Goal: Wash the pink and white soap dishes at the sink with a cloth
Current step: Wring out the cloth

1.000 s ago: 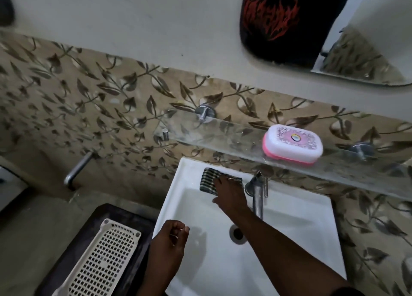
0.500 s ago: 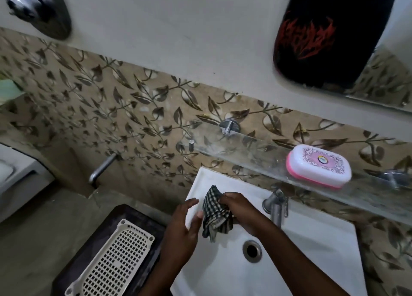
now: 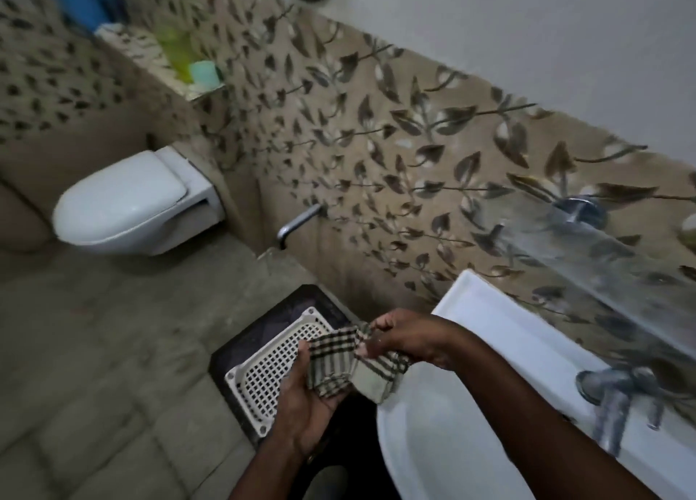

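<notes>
left hand [image 3: 306, 398], right hand [image 3: 408, 334] — one cloth [image 3: 333, 356] (checked)

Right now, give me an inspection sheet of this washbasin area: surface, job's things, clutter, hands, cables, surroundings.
Surface: white sink at right, with a blurred tap on its back ledge.
Job's things: checked cloth held beside the sink's left edge; soap dishes not in view.
Clutter: white perforated tray on a dark stand under the hands.
Hands: left hand holds the cloth from below; right hand pinches its upper edge.
Cables: nothing seen.
Surroundings: glass shelf, toilet, wall spout, leaf-patterned tiles.
</notes>
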